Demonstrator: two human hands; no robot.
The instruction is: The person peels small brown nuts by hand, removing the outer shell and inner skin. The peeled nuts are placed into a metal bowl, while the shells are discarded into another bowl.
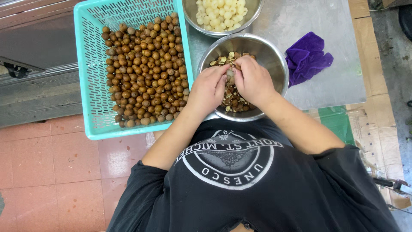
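Observation:
My left hand (209, 88) and my right hand (253, 80) meet over a steel bowl (274, 56) that holds brown shell pieces (234, 103). Between the fingertips of both hands sits one small pale, partly peeled fruit (230, 74). A turquoise plastic basket (92, 64) to the left is filled with several round brown fruits (146, 68). A second steel bowl (253, 13) at the top holds several peeled whitish fruits (221, 13).
A purple cloth (305, 58) lies on the metal tabletop (317, 25) right of the bowls. Red floor tiles (51, 172) lie below left. Cardboard and a green sheet (339, 122) sit at the right edge. My dark shirt fills the lower frame.

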